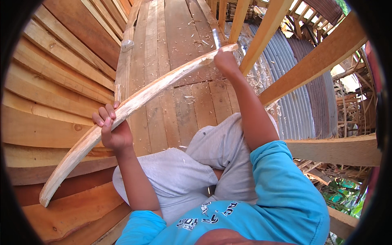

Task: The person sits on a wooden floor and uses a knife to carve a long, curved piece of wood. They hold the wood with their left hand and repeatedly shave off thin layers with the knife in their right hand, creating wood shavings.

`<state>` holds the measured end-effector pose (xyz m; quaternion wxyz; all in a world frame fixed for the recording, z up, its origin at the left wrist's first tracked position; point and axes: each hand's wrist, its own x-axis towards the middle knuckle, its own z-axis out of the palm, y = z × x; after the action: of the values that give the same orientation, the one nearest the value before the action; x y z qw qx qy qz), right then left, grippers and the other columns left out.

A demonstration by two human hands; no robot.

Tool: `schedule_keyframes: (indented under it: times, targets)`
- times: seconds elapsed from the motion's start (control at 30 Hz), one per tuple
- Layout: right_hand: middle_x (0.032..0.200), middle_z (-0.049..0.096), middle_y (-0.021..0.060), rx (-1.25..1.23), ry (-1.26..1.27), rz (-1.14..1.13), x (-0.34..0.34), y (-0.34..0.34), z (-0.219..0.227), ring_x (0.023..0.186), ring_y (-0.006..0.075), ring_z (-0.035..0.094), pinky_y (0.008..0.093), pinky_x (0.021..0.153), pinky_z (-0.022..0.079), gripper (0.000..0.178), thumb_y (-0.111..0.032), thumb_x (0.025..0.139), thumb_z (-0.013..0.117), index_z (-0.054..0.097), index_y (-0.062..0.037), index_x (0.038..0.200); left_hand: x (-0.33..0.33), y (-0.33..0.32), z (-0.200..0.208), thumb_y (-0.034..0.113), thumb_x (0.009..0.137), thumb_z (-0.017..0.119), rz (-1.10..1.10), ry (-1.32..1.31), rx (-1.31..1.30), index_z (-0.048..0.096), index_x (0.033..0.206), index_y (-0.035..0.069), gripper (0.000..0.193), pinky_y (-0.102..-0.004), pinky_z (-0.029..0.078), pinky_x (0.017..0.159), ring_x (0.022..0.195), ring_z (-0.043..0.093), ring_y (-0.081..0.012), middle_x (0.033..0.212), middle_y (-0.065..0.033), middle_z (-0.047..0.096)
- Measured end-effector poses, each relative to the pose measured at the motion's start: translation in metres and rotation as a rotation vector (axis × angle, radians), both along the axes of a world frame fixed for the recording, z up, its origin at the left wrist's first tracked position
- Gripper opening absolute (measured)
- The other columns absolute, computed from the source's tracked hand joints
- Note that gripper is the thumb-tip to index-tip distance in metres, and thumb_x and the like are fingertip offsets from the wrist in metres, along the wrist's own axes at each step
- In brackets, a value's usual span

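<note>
We see nothing that serves as a true container here; the nearest to one is the hull-like shell of stacked, pale and reddish wooden planks (61,77) rising on the left, and the flat deck of worn grey-brown boards (179,36) running up the middle. On that deck lie scattered light wood shavings (200,41), thickest near the top and along the right edge.

We hold a long, curved, pale strip of rough-cut wood (139,100) across the scene. It runs from a low end at the left, over the reddish planks, up in an arc to a high end near the top centre, just above the deck boards.

Our left hand (111,128) is closed around the strip somewhat below its middle, fingers (105,115) curled over its upper edge and the palm under it, a firm grip. Our right hand (224,61) is shut on the strip close to its upper end, the arm stretched out straight towards it; we see the back of the fist, so the fingers themselves are hidden.

Below the hands we see our bent knees in light grey shorts (196,163) and the sleeves of a bright blue shirt (281,183). On the right, bare slanting timber beams (322,57) cross in front of a sheet of corrugated grey metal (298,106), with a broad horizontal plank (339,149) beneath them.
</note>
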<state>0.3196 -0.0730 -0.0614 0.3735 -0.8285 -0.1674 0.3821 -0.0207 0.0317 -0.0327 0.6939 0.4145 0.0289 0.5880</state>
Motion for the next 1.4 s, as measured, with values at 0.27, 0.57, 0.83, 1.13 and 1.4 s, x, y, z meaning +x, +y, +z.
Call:
schedule_keyframes:
  times: [0.27,0.57,0.83,1.13,1.4]
  targets:
    - [0.06,0.029,-0.0035,0.082,0.478,0.116,-0.003,0.003,-0.007,0.045,0.0066,0.023,0.0262,0.04,0.018,0.041,-0.047,0.102,0.032,0.039,-0.0119,0.082,0.0,0.0,-0.001,0.004,0.075,0.058,-0.009,-0.01,0.0,0.04,0.078,0.019,0.024,-0.037,0.035,0.101,0.082,0.046,-0.0125,0.073,0.0042,0.037]
    - [0.059,0.036,-0.0007,-0.023,-0.07,0.05,-0.014,-0.001,-0.003,0.045,0.0114,0.031,0.0295,0.039,0.027,0.044,-0.043,0.102,0.036,0.045,-0.005,0.081,0.0,-0.001,0.001,0.003,0.075,0.058,-0.014,0.005,0.003,0.04,0.078,0.019,0.025,-0.0368,0.035,0.101,0.082,0.046,-0.0125,0.073,0.004,0.036]
    - [0.083,0.066,0.0195,-0.01,-0.205,-0.003,0.011,-0.013,0.004,0.076,0.0308,0.066,0.045,0.064,0.05,0.053,-0.038,0.1,0.038,0.06,0.0105,0.108,0.0,-0.002,0.0,0.002,0.074,0.058,-0.015,-0.022,0.0,0.041,0.078,0.02,0.025,-0.0366,0.035,0.1,0.082,0.046,-0.0126,0.073,0.004,0.037]
    - [0.085,0.068,0.022,0.091,-0.693,0.393,-0.073,-0.004,0.025,0.078,0.0379,0.065,0.0445,0.075,0.049,0.048,-0.039,0.097,0.045,0.069,0.0005,0.085,0.0,0.002,0.001,0.002,0.074,0.06,-0.021,0.001,0.025,0.041,0.077,0.019,0.026,-0.0396,0.033,0.1,0.079,0.045,-0.0121,0.071,0.0035,0.038]
    - [0.093,0.067,0.0266,-0.062,-0.697,0.334,-0.091,0.002,0.012,0.088,0.0451,0.064,0.0529,0.081,0.049,0.061,-0.041,0.1,0.027,0.07,0.0008,0.085,0.001,0.011,-0.003,0.006,0.066,0.065,-0.098,-0.061,0.16,0.044,0.076,0.019,0.027,-0.0363,0.033,0.094,0.076,0.046,-0.0123,0.07,0.0036,0.042]
